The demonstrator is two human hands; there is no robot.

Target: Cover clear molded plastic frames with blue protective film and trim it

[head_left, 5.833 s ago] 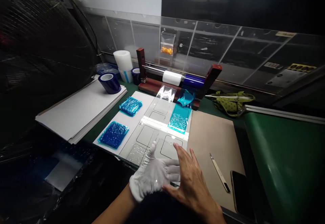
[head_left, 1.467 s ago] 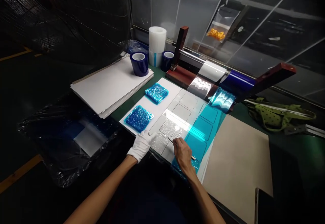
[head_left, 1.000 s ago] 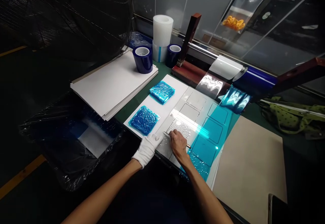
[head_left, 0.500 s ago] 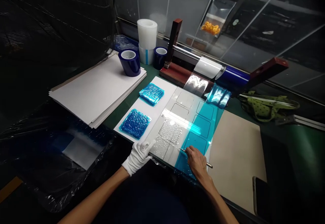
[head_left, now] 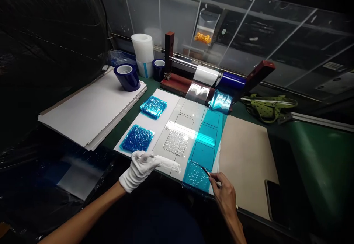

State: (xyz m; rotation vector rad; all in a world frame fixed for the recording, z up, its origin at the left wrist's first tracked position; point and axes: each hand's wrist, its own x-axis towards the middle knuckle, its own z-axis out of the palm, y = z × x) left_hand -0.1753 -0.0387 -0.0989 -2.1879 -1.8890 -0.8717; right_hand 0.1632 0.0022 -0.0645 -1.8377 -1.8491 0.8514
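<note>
My left hand (head_left: pixel 139 168), in a white glove, is at the near edge of the sheet with fingers closed. It pinches a clear film piece (head_left: pixel 168 164), which shows as a bright whitish strip. Bare, my right hand (head_left: pixel 224 190) grips a slim pointed tool (head_left: pixel 205 170), its tip at the near end of the blue film strip (head_left: pixel 215 135). Rounded square outlines run along this strip and the clear film strip (head_left: pixel 177 129). The nearest blue square looks bubbled. Two stacks of blue film pieces, a near one (head_left: pixel 137 138) and a far one (head_left: pixel 153 107), lie on white sheet.
Behind the sheets, a wooden stand (head_left: pixel 177 87) holds a white roll (head_left: pixel 206 75) and a blue roll (head_left: pixel 233 80). Paper stack (head_left: pixel 91 104) and a blue tape roll (head_left: pixel 127 77) sit left. Beige board (head_left: pixel 246 148), phone (head_left: pixel 276 201) and green pouch (head_left: pixel 265 107) are right.
My left hand has closed on the near clear film piece, and its bubbled square now shows as a bright strip. My right hand has shifted back; the near blue square looks bubbled. The view has turned.
</note>
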